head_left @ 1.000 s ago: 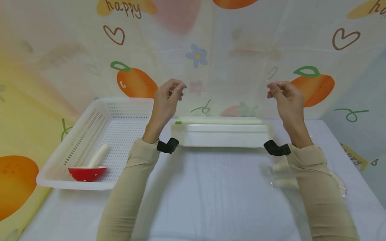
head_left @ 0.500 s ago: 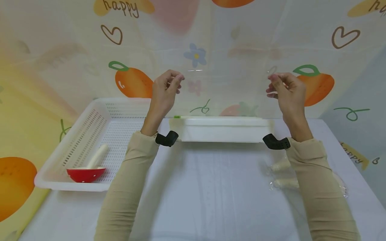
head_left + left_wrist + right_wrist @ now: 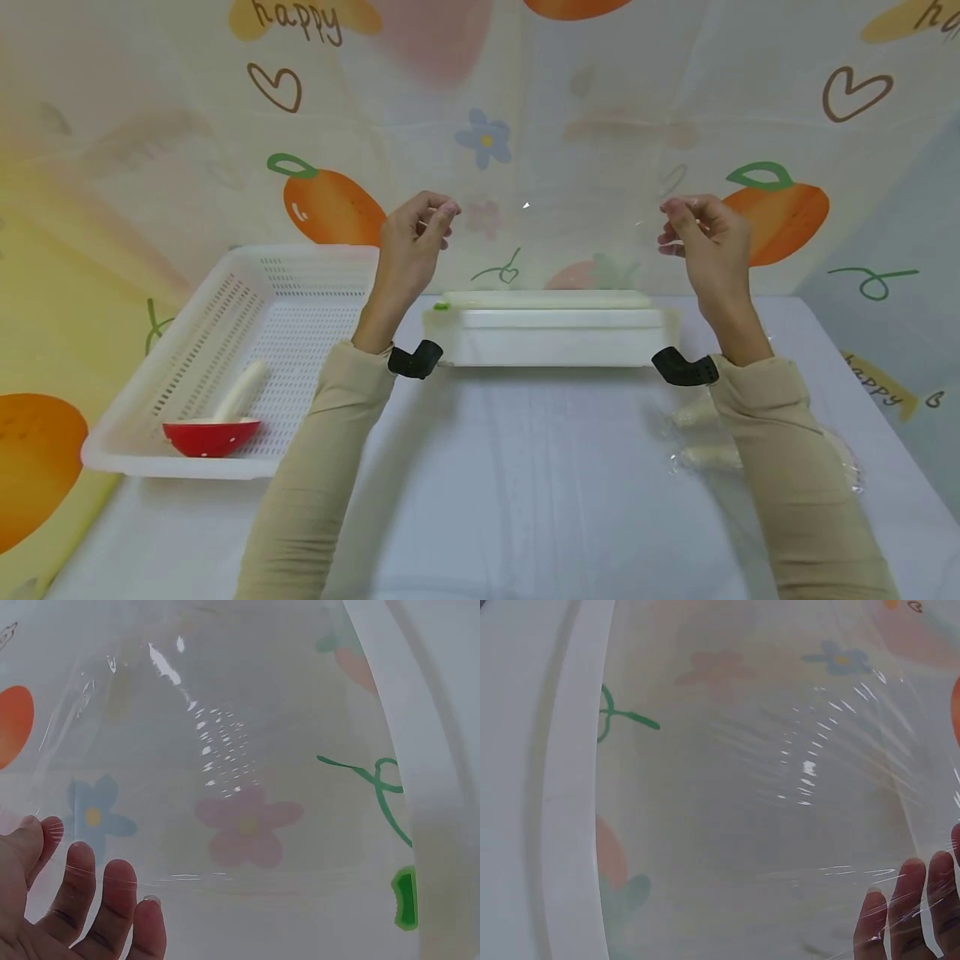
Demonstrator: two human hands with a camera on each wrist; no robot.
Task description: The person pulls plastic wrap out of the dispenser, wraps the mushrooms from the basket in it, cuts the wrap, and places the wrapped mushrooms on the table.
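Your left grip and right grip each pinch, thumb to fingertip, an edge of clear film, see-through, glossy, glint-speckled and finely creased, stretched between both grips, with the long white box below them.

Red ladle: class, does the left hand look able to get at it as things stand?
Probably yes, if it lets go: the left hand pinches clear film, but the ladle lies uncovered in the open basket on that side.
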